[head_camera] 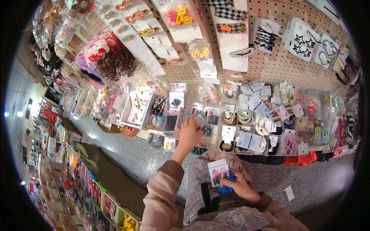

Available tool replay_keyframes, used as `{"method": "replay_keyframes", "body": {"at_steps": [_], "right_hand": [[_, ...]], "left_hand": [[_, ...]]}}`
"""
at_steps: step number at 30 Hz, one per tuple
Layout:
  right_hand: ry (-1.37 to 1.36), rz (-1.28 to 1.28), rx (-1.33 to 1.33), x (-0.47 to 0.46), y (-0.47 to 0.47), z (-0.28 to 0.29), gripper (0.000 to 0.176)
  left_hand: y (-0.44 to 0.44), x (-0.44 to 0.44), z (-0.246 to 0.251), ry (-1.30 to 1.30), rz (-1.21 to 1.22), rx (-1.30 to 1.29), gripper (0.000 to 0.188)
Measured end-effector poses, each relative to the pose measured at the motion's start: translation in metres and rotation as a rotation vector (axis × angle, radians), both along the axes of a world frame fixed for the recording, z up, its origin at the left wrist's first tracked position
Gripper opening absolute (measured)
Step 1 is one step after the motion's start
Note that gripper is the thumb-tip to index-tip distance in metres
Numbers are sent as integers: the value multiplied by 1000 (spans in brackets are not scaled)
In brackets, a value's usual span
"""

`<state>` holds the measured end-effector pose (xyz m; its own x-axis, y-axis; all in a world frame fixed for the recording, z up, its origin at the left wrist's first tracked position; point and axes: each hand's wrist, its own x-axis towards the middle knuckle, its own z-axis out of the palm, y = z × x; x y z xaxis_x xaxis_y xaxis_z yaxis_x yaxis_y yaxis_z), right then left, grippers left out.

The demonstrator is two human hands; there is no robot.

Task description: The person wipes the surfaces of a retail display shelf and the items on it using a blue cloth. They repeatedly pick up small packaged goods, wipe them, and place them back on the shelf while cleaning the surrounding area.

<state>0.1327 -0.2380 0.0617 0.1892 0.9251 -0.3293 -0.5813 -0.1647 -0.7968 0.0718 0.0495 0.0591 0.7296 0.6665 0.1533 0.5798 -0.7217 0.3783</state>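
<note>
My left hand [189,131] reaches over a compartment at the front of the shelf, fingers extended at small packets there; its grip is partly hidden. Just right of it lie a carded pack of dark hair clips [213,116] and a small dark packet [207,131]. Above my lap, my right hand [242,186] holds a white-topped packet of hair clips [218,173], thumb across its lower edge. Bunched blue fabric [227,189] sits behind that packet in the same hand.
Clear divided bins hold carded hair ties [229,118] and scrunchies [289,143]. Behind them a pegboard [277,65] carries hanging clip cards and a curly brown hairpiece [117,63]. A white tray [136,109] stands at left. A white card [289,193] lies on the floor.
</note>
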Motion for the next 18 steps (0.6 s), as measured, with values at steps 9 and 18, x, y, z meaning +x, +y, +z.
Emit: {"method": "replay_keyframes", "body": {"at_steps": [9,18], "right_hand": [[57,-119,-130,12,-14,-3,24],[62,-104,-156,11,-12,-16,28]], "left_hand": [[25,32,-17,306,76,40,72],[28,52,-27,-31,-63,323,50]]}}
